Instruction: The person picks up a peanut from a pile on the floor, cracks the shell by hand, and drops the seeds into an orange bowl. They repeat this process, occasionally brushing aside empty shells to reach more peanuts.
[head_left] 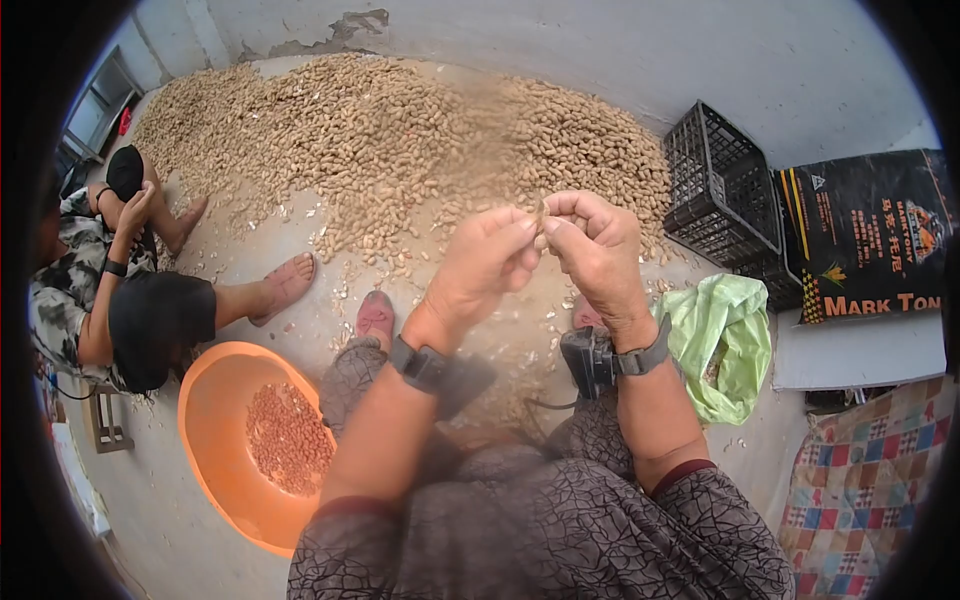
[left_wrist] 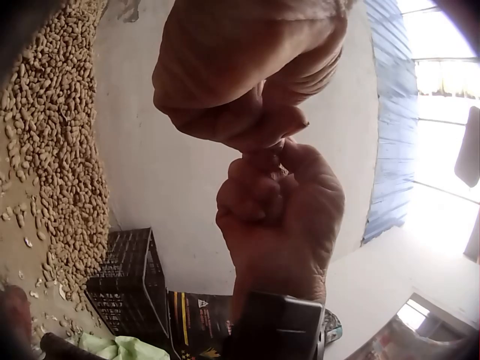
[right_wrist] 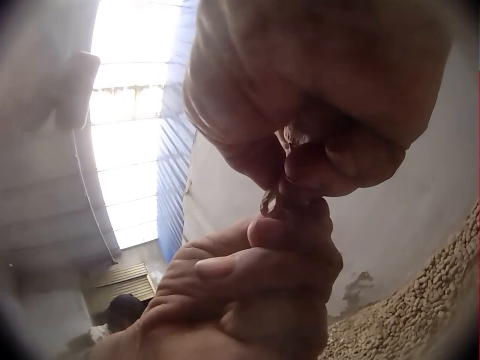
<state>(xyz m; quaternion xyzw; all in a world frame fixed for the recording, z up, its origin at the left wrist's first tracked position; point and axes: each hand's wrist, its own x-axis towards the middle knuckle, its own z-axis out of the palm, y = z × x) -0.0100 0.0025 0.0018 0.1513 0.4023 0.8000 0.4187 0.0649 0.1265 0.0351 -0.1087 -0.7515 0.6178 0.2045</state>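
In front of the lap, my left hand (head_left: 478, 265) and right hand (head_left: 605, 255) meet at the fingertips and pinch a peanut (head_left: 541, 240) in its shell. The right wrist view shows part of the peanut (right_wrist: 296, 134) between the right hand's fingers, and a pale bit of shell (right_wrist: 268, 201) at the left hand's fingertips. Most of it is hidden by the fingers. Below and left of the hands, an orange basin (head_left: 212, 400) holds reddish shelled kernels (head_left: 285, 435). Beyond the hands spreads a large heap of unshelled peanuts (head_left: 350, 130).
A seated person (head_left: 120, 270) is at the left, near the basin. To the right are a light green plastic bag (head_left: 735, 345), black plastic crates (head_left: 725, 195), a printed black sack (head_left: 865, 235) and a checked cloth (head_left: 860, 490). Loose peanuts and shell bits litter the floor.
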